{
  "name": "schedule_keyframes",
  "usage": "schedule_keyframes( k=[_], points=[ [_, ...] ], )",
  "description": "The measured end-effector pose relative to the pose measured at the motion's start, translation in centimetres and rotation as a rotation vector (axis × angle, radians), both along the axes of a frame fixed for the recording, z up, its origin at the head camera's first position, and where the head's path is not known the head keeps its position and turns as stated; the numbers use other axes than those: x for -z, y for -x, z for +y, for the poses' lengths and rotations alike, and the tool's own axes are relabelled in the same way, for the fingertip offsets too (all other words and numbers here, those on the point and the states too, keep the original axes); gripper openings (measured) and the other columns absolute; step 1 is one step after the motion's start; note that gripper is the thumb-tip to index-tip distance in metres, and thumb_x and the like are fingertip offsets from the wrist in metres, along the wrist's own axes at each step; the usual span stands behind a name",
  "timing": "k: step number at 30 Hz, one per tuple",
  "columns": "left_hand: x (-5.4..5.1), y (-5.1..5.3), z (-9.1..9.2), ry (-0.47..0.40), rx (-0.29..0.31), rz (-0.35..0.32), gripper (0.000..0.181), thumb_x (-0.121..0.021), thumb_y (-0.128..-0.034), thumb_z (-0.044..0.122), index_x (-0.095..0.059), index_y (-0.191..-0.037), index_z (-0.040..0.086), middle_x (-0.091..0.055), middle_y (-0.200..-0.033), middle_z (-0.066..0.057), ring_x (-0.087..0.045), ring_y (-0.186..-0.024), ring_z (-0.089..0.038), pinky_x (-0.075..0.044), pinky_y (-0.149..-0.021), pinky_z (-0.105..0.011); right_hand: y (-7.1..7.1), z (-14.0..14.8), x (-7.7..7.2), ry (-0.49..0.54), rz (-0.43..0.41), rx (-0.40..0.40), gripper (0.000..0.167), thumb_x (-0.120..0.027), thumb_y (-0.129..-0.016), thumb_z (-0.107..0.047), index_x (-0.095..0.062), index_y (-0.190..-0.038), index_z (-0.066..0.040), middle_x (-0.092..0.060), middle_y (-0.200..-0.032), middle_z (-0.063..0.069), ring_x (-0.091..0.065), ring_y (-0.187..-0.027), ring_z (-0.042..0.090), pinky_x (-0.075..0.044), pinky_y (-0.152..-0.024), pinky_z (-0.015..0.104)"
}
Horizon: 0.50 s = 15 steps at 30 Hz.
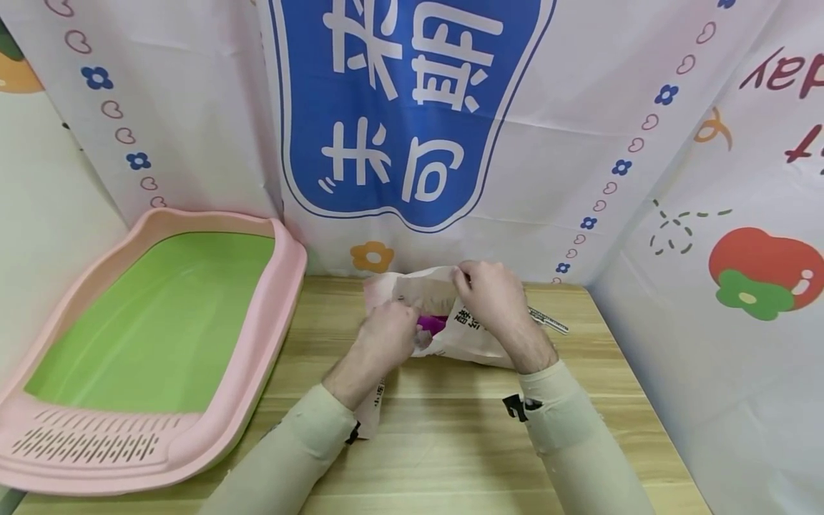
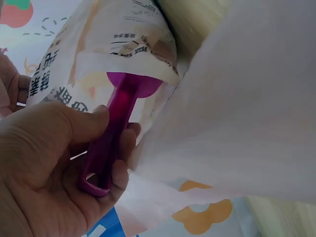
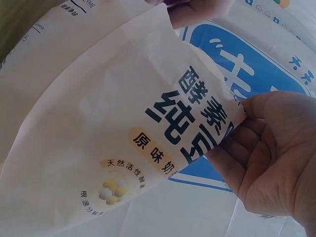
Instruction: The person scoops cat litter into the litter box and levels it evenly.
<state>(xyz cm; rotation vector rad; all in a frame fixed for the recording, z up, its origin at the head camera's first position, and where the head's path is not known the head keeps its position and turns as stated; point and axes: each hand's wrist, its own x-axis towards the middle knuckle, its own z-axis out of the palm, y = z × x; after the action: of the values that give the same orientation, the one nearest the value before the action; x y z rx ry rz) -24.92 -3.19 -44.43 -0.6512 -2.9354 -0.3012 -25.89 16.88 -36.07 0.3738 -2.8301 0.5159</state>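
A purple scoop (image 2: 118,116) has its handle in my left hand (image 1: 389,330), with the thumb and fingers curled round it. Its wide end goes into the mouth of a pale printed bag (image 1: 476,342), so that end is mostly hidden. My right hand (image 1: 494,297) pinches the edge of the bag's mouth between thumb and fingers. In the right wrist view the bag's front (image 3: 98,118) shows large dark lettering and a small picture of round grains. What lies inside the bag cannot be made out.
To the left stands a pink litter box (image 1: 286,286) with a green floor and a slotted pink step. A thin silver strip (image 1: 552,322) pokes out behind the right hand. Printed cloth walls (image 1: 547,107) border the wooden table (image 1: 463,443).
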Motion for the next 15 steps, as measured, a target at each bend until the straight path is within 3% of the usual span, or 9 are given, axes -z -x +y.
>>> schedule_keyframes(
  k=[4, 9, 13, 15],
  points=[
    [0.8, 0.5, 0.4, 0.083, 0.017, 0.153, 0.038, -0.092, -0.0940, 0.005, -0.081, -0.129, 0.015, -0.085, -0.118, -0.005, -0.084, -0.103, -0.031, -0.071, -0.087, -0.051, 0.0, 0.0, 0.0, 0.000, 0.002, -0.002, 0.036, -0.061, -0.121, -0.029, -0.088, -0.121, -0.006, -0.087, -0.099, 0.013, -0.070, -0.068, 0.022, -0.059, -0.066, 0.043],
    [1.3, 0.6, 0.9, 0.144, 0.041, 0.303, 0.037, -0.090, -0.0957, 0.003, -0.086, -0.127, 0.022, -0.084, -0.115, 0.002, -0.082, -0.097, -0.021, -0.069, -0.078, -0.040, 0.1, 0.0, 0.1, 0.006, 0.004, -0.005, 0.035, -0.061, -0.121, -0.029, -0.088, -0.120, -0.006, -0.087, -0.098, 0.013, -0.068, -0.066, 0.021, -0.056, -0.063, 0.040],
    [1.2, 0.6, 1.2, 0.079, 0.034, 0.257, 0.012, -0.092, -0.1010, 0.018, -0.084, -0.110, 0.017, -0.080, -0.099, 0.000, -0.078, -0.086, -0.022, -0.067, -0.070, -0.040, 0.1, 0.1, 0.1, 0.007, 0.009, -0.005, 0.035, -0.061, -0.121, -0.029, -0.088, -0.116, -0.007, -0.085, -0.093, 0.012, -0.066, -0.065, 0.021, -0.053, -0.061, 0.038],
    [1.1, 0.6, 1.3, 0.046, 0.036, 0.194, 0.018, -0.094, -0.1020, 0.028, -0.082, -0.104, 0.015, -0.077, -0.093, -0.001, -0.077, -0.082, -0.023, -0.067, -0.068, -0.041, 0.1, 0.1, 0.1, 0.009, 0.012, -0.005, 0.035, -0.061, -0.121, -0.028, -0.088, -0.113, -0.007, -0.083, -0.091, 0.011, -0.065, -0.064, 0.020, -0.051, -0.060, 0.037]
  ],
)
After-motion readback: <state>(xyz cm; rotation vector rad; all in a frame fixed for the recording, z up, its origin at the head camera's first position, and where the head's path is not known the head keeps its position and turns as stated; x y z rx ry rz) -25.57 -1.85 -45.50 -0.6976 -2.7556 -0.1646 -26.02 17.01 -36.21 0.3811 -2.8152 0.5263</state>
